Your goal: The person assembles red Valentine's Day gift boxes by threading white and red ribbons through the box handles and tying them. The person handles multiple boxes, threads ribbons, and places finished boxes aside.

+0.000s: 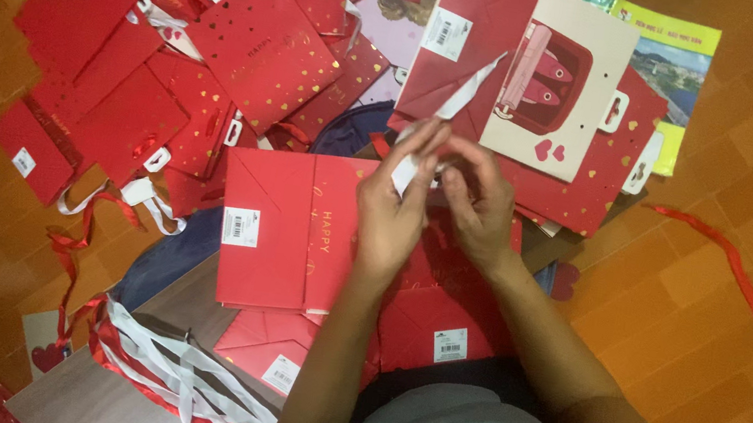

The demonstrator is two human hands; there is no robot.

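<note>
An orange-brown tiled floor (742, 296) is seen from above, and it is strewn with flattened red paper bags. A heap of red bags sprinkled with gold hearts (262, 45) is spread at the upper left, some overlapping one another. A folded red bag with a white barcode sticker (280, 227) is laid flat just left of the hands. At the top, a cream bag printed with a red picture (560, 80) is laid over further red bags, and a yellow-green printed sheet (681, 68) is partly covered at the far right. All bags are flat, so nothing is held inside them. A bundle of red and white ribbons (172, 380) is piled at the lower left, and a loose red ribbon (727, 264) is stretched on the floor to the right.

A white ribbon (414, 162) is pinched between the fingers of the left hand (391, 214) and the right hand (481, 207), both closed on it, above the middle of the pile. The ribbon's upper end is run towards the cream bag.
</note>
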